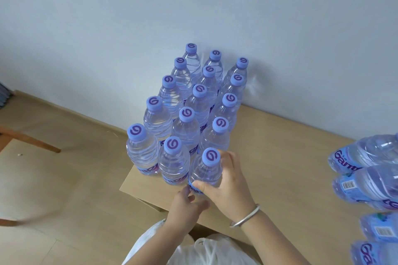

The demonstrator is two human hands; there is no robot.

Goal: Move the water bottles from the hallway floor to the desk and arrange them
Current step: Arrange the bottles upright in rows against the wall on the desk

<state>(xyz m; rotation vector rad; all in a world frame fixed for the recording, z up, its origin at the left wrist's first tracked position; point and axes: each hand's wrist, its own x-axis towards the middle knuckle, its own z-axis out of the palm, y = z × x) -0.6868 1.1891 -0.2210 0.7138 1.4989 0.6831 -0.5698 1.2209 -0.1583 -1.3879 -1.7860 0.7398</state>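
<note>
We see clear water bottles (pixel 195 101) with lilac caps standing upright on the pale wooden table (pixel 280 157), packed in three rows running back to the wall. The nearest bottle (pixel 205 173), at the front of the right row, stands touching its neighbour. More bottles (pixel 366 170) of the same kind lie on their sides, stacked at the table's right edge.

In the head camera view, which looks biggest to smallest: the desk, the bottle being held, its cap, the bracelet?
1. Desk
2. Held bottle, right hand gripping it
3 and 4. Cap and bracelet look about alike; unsure.
</note>
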